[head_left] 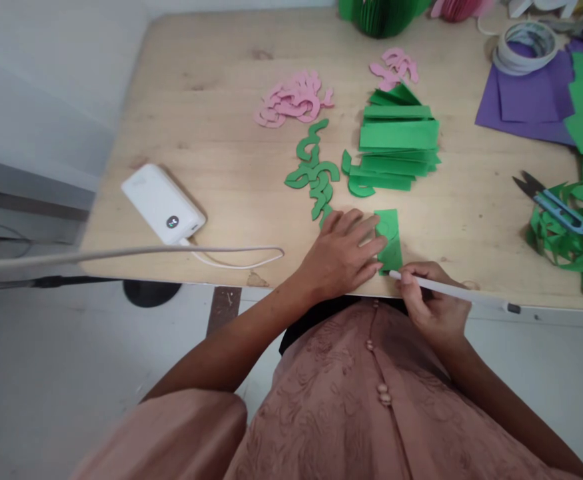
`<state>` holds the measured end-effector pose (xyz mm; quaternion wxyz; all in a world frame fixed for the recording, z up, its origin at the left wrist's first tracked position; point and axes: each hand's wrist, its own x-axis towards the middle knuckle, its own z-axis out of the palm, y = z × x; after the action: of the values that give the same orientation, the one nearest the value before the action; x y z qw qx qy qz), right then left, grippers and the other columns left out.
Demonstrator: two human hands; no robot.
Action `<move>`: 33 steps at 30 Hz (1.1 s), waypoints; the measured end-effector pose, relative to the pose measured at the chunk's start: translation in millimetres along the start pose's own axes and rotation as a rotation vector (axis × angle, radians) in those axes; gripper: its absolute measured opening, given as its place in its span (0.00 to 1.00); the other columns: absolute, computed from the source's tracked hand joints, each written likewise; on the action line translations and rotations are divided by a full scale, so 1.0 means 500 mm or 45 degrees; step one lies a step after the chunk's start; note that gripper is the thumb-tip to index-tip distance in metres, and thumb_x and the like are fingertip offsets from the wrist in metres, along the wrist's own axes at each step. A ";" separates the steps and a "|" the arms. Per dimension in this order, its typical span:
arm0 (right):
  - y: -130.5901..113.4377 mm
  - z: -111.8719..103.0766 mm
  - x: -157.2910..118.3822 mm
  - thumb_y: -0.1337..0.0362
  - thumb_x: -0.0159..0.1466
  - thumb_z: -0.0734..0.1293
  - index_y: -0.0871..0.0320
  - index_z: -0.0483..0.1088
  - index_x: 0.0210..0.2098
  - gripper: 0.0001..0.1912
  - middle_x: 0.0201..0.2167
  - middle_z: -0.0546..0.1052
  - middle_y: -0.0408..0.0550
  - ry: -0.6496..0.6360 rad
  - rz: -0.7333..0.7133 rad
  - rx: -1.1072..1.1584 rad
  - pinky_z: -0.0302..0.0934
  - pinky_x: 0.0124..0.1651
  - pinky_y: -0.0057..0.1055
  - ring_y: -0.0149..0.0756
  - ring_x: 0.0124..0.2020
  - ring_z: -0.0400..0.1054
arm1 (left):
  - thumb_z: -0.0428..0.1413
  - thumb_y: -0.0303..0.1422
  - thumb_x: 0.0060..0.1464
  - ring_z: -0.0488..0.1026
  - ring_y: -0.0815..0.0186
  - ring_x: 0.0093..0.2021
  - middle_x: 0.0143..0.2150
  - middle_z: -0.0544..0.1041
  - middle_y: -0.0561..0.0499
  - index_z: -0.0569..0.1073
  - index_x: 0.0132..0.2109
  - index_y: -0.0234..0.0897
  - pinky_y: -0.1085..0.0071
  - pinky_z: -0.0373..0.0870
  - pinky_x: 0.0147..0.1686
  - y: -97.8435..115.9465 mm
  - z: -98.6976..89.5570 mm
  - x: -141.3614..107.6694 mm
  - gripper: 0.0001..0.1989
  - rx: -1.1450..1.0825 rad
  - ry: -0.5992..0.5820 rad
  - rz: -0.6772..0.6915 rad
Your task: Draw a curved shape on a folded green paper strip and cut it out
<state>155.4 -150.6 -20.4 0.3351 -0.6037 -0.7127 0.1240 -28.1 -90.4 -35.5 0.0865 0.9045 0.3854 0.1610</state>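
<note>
A small green paper rectangle [391,248] with a faint curved outline lies near the table's front edge. Flat across its left side rests my left hand [344,253], fingers outstretched; they partly cover the paper and reach the lowest of several curved green paper cut-outs [315,175]. My right hand [434,310] is closed around a white pen [464,292], whose tip is at the paper's lower right corner. Just beyond lies a stack of folded green paper pieces [398,135], with a loose curved green cut-out [361,188] against its left side.
Two piles of pink cut-outs [296,100] lie farther back. A white power bank [164,203] with a cable sits left. On the right are small snips [556,205] on green scraps [546,233], tape rolls [526,50] and purple paper [526,100]. The wooden table [211,120] ends at my waist.
</note>
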 end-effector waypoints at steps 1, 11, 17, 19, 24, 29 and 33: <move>-0.001 0.000 0.000 0.64 0.63 0.63 0.56 0.70 0.29 0.07 0.19 0.72 0.39 -0.005 -0.002 0.002 0.55 0.21 0.26 0.28 0.16 0.61 | 0.49 0.41 0.61 0.59 0.50 0.60 0.62 0.66 0.44 0.72 0.51 0.39 0.50 0.53 0.59 0.000 0.000 0.000 0.16 0.000 -0.002 0.000; -0.003 0.004 0.003 0.63 0.62 0.63 0.55 0.70 0.29 0.07 0.19 0.73 0.40 -0.015 -0.026 -0.003 0.58 0.23 0.27 0.28 0.16 0.63 | 0.50 0.40 0.60 0.59 0.50 0.61 0.62 0.66 0.44 0.72 0.50 0.39 0.50 0.54 0.59 0.000 0.000 0.000 0.15 0.001 0.000 0.001; -0.006 0.002 0.002 0.65 0.62 0.64 0.56 0.71 0.29 0.05 0.21 0.74 0.40 -0.037 0.024 0.119 0.59 0.22 0.26 0.28 0.18 0.65 | 0.50 0.40 0.61 0.59 0.50 0.61 0.62 0.66 0.43 0.72 0.51 0.39 0.50 0.54 0.58 0.000 -0.001 -0.001 0.16 0.004 0.003 0.007; -0.006 0.001 0.003 0.64 0.62 0.64 0.56 0.70 0.29 0.06 0.21 0.75 0.41 0.005 0.124 0.236 0.60 0.22 0.26 0.30 0.19 0.67 | 0.50 0.40 0.61 0.59 0.50 0.60 0.62 0.66 0.43 0.72 0.51 0.39 0.50 0.54 0.58 0.000 -0.001 -0.001 0.16 0.001 -0.003 0.008; -0.002 -0.004 0.003 0.62 0.62 0.64 0.56 0.70 0.28 0.08 0.21 0.75 0.42 0.035 0.275 0.395 0.62 0.23 0.27 0.32 0.22 0.69 | 0.50 0.41 0.61 0.59 0.50 0.60 0.62 0.66 0.43 0.72 0.50 0.39 0.50 0.54 0.58 -0.001 0.000 0.001 0.16 0.001 0.002 0.012; 0.006 -0.005 0.003 0.64 0.63 0.63 0.56 0.70 0.28 0.08 0.20 0.74 0.42 0.002 0.101 0.183 0.60 0.22 0.26 0.30 0.20 0.67 | 0.50 0.41 0.60 0.59 0.50 0.60 0.62 0.66 0.43 0.72 0.50 0.39 0.50 0.54 0.58 -0.001 -0.001 0.001 0.15 0.012 -0.004 0.010; 0.008 -0.003 0.004 0.64 0.63 0.63 0.56 0.70 0.29 0.07 0.22 0.75 0.41 -0.017 0.022 0.137 0.61 0.24 0.26 0.30 0.21 0.68 | 0.50 0.41 0.61 0.59 0.50 0.60 0.62 0.66 0.43 0.72 0.50 0.39 0.50 0.54 0.58 0.000 -0.001 0.000 0.16 0.016 0.004 0.014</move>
<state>159.1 -148.2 -21.1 0.3614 -0.5900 -0.7020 0.1690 -28.3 -90.2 -35.1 0.0795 0.9068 0.3817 0.1604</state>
